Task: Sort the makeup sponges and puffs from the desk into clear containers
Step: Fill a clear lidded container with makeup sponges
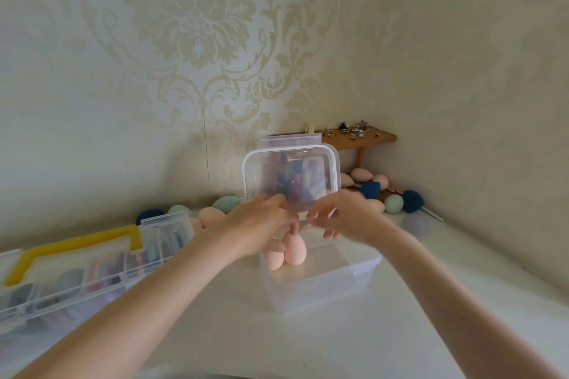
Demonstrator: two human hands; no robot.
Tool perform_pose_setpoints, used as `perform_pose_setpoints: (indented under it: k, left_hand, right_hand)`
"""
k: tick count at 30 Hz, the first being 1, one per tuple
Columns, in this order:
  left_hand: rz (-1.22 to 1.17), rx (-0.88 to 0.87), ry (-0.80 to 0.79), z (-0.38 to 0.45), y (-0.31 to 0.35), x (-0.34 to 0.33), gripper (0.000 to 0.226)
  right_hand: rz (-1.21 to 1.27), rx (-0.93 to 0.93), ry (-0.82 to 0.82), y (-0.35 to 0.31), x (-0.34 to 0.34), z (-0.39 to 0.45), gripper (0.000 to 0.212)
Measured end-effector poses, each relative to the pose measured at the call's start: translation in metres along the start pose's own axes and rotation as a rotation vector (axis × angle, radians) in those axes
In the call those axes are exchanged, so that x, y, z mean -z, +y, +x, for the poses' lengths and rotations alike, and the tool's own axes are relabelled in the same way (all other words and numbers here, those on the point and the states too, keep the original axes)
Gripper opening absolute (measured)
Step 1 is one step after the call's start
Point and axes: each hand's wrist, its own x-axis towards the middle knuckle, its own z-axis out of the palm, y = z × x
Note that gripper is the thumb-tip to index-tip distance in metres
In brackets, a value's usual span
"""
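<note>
**Lid held up over a part-filled container**

The landmark is the clear container (320, 280) at the middle of the white surface (400, 332). Directly above its far edge, both hands hold a clear lid (291, 175) nearly upright. The left hand (261, 221) has its fingers curled round the lid's lower left edge. The right hand (345, 215) is blurred with motion; its fingers look bent at the lower right edge, but whether they actually pinch the lid cannot be told.

Inside the container, at its far left corner, stand two peach sponges (288, 251). Most of the sponges remain outside: a row of peach, green and dark blue ones (215, 209) beyond and left of the container, and another cluster (388, 194) beyond and right of it, in the corner under a small wooden shelf (357, 137). A compartmented organiser with a yellow handle (77, 268) lies to the container's left.

Judged from this, the step in hand concerns the lid, either coming off or going on. With so many sponges unsorted, the next move likely calls for setting the lid aside and reaching for the loose ones.

No brand, label or readable writing shows anywhere.
</note>
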Motion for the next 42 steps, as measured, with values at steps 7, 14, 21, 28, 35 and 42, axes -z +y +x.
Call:
perform_pose_setpoints:
  k: [7, 14, 21, 28, 35, 42]
  left_hand:
    - [-0.059, 0.002, 0.042, -0.003, 0.003, -0.003, 0.021]
    - [-0.041, 0.001, 0.060, -0.002, 0.002, -0.005, 0.021]
    - [-0.008, 0.039, -0.024, 0.002, 0.003, -0.001, 0.023]
    - [0.010, 0.025, -0.056, -0.004, 0.007, 0.004, 0.026]
    - [0.184, 0.033, 0.004, -0.005, 0.015, 0.005, 0.037]
    - [0.320, -0.069, -0.024, -0.008, 0.008, 0.007, 0.059]
  right_hand:
    - [-0.420, -0.374, 0.140, 0.058, 0.008, 0.028, 0.021]
    - [0.112, -0.367, 0.487, 0.069, 0.014, 0.020, 0.025]
    - [0.173, -0.016, -0.173, -0.005, 0.058, -0.006, 0.024]
    - [-0.271, -0.037, -0.264, -0.002, 0.000, -0.002, 0.032]
    - [-0.250, -0.028, -0.154, -0.008, -0.015, 0.001, 0.028]
    - [-0.178, -0.059, -0.069, -0.009, -0.026, 0.006, 0.030]
